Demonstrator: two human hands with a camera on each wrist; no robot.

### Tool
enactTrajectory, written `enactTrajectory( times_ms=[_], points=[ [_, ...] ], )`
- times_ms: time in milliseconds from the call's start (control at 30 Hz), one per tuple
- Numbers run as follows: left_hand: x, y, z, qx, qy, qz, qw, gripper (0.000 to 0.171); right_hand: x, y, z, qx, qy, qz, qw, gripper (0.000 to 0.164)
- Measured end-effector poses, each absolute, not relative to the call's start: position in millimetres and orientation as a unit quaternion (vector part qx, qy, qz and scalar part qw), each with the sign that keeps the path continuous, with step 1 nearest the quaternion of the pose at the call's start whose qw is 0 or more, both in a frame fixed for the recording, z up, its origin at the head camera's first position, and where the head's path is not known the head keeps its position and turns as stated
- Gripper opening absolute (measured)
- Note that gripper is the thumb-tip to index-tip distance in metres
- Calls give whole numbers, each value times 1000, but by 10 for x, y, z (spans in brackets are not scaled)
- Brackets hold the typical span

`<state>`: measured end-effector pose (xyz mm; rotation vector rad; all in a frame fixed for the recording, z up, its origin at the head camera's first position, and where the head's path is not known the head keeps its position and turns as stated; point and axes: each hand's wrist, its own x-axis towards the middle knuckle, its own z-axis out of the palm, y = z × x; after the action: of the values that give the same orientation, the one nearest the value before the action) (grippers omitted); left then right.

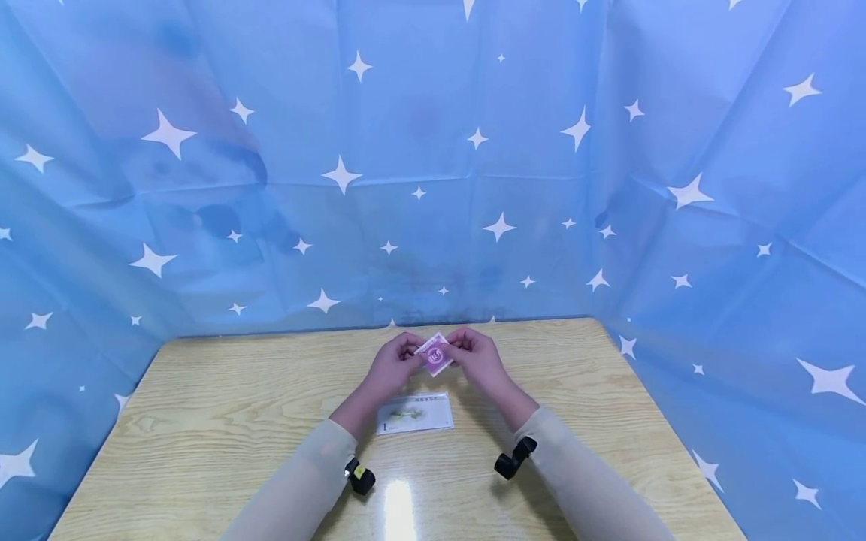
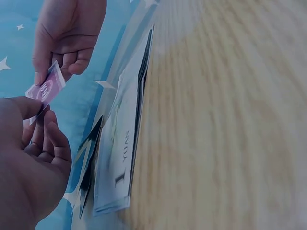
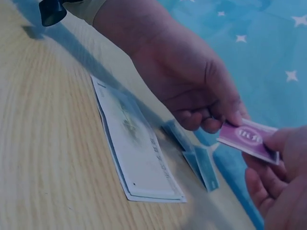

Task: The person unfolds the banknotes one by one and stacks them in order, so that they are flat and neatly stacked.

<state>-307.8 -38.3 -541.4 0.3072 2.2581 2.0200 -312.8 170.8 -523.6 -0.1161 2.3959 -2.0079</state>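
Both hands hold a small folded purple-pink paper [image 1: 435, 356] above the far part of the table. It bears a round white emblem with characters. My left hand [image 1: 389, 370] pinches one edge between thumb and fingers. Opposite it, my right hand [image 1: 482, 361] pinches the other edge, its thumb over the face of the paper [image 3: 247, 136]. Below the hands lies a flat stack of pale banknotes [image 1: 416, 415], marked "1 YUAN" in the left wrist view. Beyond that stack, small teal folded papers [image 3: 205, 167] stand on the table, hidden from the head view.
The wooden table [image 1: 223, 443] has its far edge against a blue curtain [image 1: 419, 113] with white stars, which also hangs at both sides. A black camera [image 1: 361, 477] is strapped to the left wrist, another camera [image 1: 516, 458] to the right.
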Motion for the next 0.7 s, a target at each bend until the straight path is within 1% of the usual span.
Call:
enactTrajectory(
  times_ms=[133,400,700],
  points=[
    [-3033,-420,-5415,77,730,677,49,16,-3084,1673,-5234,-37,759,-650,12,12],
    [-2946,-486,-5391,62,724,686,45,13,-2954,1614,-5227,-35,751,-658,32,13],
    [-2853,-567,-5358,66,719,690,52,10,-2788,1556,-5242,-24,748,-662,48,10]
  ],
)
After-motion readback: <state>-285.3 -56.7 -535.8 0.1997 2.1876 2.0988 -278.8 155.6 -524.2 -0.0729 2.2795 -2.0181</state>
